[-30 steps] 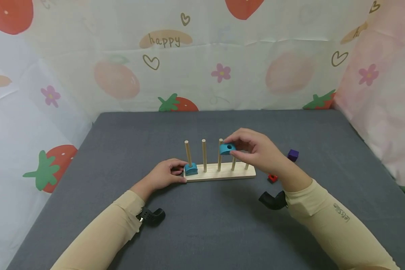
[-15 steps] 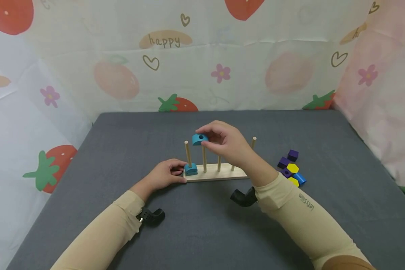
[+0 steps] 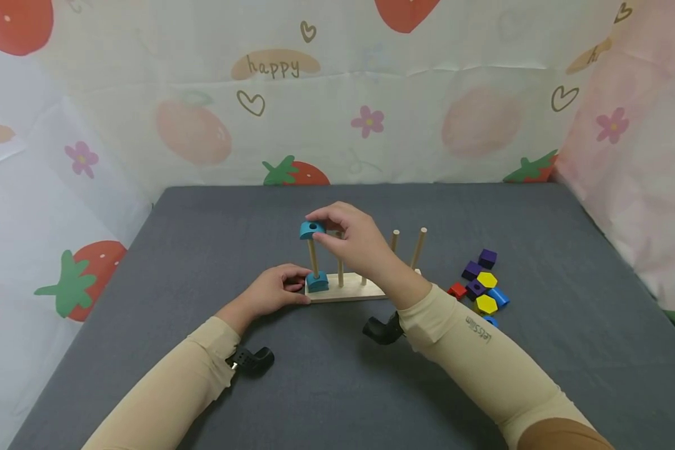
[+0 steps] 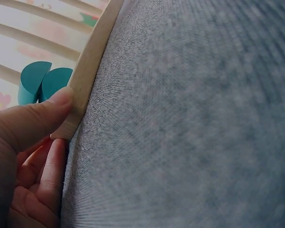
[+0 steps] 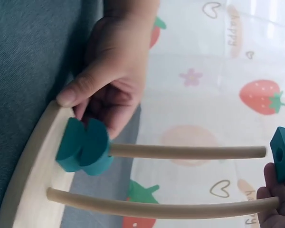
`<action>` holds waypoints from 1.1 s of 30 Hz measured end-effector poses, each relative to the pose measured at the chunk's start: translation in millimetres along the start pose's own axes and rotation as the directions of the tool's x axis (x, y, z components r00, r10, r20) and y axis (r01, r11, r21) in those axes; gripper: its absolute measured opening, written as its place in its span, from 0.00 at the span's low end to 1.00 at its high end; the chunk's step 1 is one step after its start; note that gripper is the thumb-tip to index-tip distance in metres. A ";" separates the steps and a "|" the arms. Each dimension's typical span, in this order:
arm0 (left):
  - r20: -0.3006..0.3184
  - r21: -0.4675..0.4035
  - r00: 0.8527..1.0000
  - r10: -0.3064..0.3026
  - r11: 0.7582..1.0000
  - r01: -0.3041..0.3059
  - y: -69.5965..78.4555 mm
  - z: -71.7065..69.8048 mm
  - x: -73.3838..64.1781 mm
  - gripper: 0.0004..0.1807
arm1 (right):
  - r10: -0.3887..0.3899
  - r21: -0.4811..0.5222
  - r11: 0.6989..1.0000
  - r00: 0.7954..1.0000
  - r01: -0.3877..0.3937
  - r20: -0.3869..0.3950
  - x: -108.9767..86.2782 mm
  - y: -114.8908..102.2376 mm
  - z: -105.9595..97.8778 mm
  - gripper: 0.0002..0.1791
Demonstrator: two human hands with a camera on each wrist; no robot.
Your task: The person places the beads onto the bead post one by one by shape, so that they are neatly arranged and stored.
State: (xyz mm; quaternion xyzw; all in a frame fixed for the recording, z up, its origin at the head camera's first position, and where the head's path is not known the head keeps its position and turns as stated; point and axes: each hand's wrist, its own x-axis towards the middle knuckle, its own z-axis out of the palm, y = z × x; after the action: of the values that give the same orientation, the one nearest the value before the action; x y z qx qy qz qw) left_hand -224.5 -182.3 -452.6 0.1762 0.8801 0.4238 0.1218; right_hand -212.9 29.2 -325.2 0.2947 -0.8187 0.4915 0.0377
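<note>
Blue half-round block [image 3: 312, 232], pierced by a dark round hole, aloft at the tip of the leftmost peg [image 3: 314, 258] of a pale wooden rack [image 3: 345, 295]. I see its smooth, evenly coloured sides and curved upper face; in the head view it overlaps the peg's top, while the right-wrist view shows a narrow gap, the hole roughly facing the tip. The right hand [image 3: 353, 242] is closed down to a pinch, gripping the block between thumb and fingertips, with the forearm crossing over the rack's farther end.

At the foot of the same peg sit two stacked blocks [image 5: 96, 148] of like shape and colour, touching one another, the lower against the base. The left hand [image 3: 274, 289] pinches the rack's left end, thumb along the front edge, fingers curled around behind. The second peg [image 3: 340, 270] is bare along its visible length.

On the grey cloth [image 3: 292, 387], right of the rack, lies a loose cluster: three purple blocks [image 3: 472, 270], two yellow hexagonal pieces [image 3: 486, 305], a blue cylinder [image 3: 499, 297], a red piece [image 3: 457, 290] and another blue piece [image 3: 490, 320], partly hidden by the right sleeve [image 3: 455, 340].
</note>
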 end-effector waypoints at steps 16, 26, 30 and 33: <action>0.003 -0.016 1.000 0.014 1.000 -0.014 -0.5 -0.8 -0.3 0.27 | 0.077 -0.064 0.995 0.997 -0.077 -0.008 -2.4 9.4 17.3 0.13; -0.002 -0.008 1.000 0.000 1.000 0.000 0.4 -0.6 -0.1 0.27 | 0.197 0.034 0.980 0.980 -0.196 -0.027 -9.7 20.7 28.5 0.24; -0.004 -0.019 1.000 0.006 1.000 -0.006 0.8 -0.9 -0.2 0.27 | 0.216 0.080 0.974 0.975 -0.212 -0.055 -12.1 24.1 32.2 0.29; -0.006 -0.022 1.000 0.013 1.000 -0.013 0.6 -0.9 -0.4 0.27 | 0.242 0.105 0.967 0.968 -0.234 -0.072 -13.7 28.9 36.5 0.30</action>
State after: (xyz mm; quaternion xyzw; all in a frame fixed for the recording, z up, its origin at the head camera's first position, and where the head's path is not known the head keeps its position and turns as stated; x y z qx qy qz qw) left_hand -224.3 -182.8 -451.5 0.1796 0.8745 0.4347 0.1185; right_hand -208.4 15.1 -371.5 0.1748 -0.8212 0.5432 -0.0011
